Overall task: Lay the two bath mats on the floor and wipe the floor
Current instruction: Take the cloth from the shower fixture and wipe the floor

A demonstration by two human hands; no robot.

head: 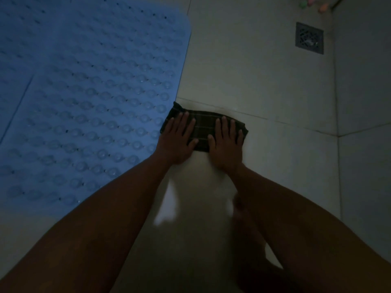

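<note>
A blue bath mat [91,81] with rows of bumps and small holes lies flat on the pale tiled floor [254,77], filling the left of the view. A second blue mat [10,98] borders it along a seam at the far left. A dark checked cloth [204,129], folded into a strip, rests on the tiles just right of the mat's edge. My left hand [177,142] presses flat on the cloth's left end with fingers spread. My right hand [227,144] presses flat on its right end in the same way.
A square metal floor drain [309,38] sits at the upper right near the wall [364,81]. Small coloured items [313,4] lie in the far corner. My foot [247,225] shows dimly on the tiles below my arms. The room is dim.
</note>
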